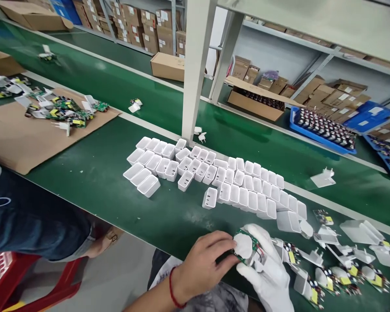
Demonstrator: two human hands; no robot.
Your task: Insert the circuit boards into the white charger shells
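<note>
Near the table's front edge, my right hand (pixel 270 271), in a white glove, is closed around a small green circuit board (pixel 254 244) with red and black wires. A white rounded piece (pixel 242 245) covers much of the board's face. My bare left hand (pixel 201 258), with a red string at the wrist, pinches the board's left edge between thumb and fingers. Open white plastic housings (pixel 209 197) stand in rows just beyond my hands; several show dark slots inside. To the right of my glove lie loose circuit boards (pixel 342 277) with yellow parts and white plug pieces.
A heap of boards (pixel 63 110) lies on flat cardboard (pixel 26 134) at left. Beside it sits another person (pixel 29 212), near a red stool (pixel 58 286). A pale post (pixel 196 69) rises behind the housings. Across the green conveyor (pixel 240 130) are blue trays (pixel 326 132) and cartons.
</note>
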